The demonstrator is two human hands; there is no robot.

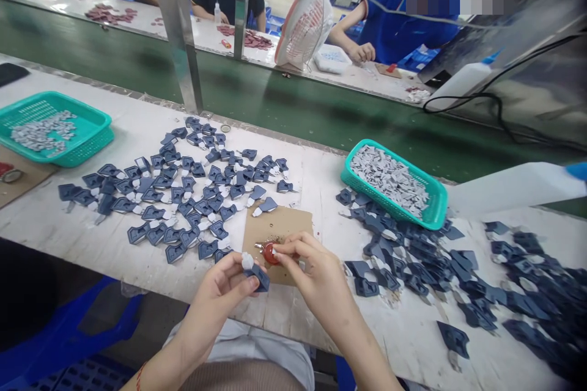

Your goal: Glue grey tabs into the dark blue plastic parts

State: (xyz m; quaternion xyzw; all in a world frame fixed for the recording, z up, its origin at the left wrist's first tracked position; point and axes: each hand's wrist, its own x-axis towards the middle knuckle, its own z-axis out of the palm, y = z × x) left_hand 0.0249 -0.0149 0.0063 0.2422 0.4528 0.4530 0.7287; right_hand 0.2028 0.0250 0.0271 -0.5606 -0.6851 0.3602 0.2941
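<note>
My left hand (227,290) grips a dark blue angular plastic part (261,279) with a whitish piece (247,261) at its upper end. The part is held upright near the table's front edge. My right hand (307,259) is closed in a pinch at a small red round dish (270,253). A small pale piece (274,251) shows at its fingertips, partly hidden by them. Beneath the dish lies a brown cardboard sheet (293,220), stained around the dish. Many similar blue parts (183,180) with pale tips are spread to the left of the cardboard.
A green basket (438,195) of small grey-white pieces stands at right, among more blue parts (426,263). Another green basket (87,156) is at far left. A white bottle (518,186) lies at right. Metal posts (177,30) rise behind; several people work across the divider.
</note>
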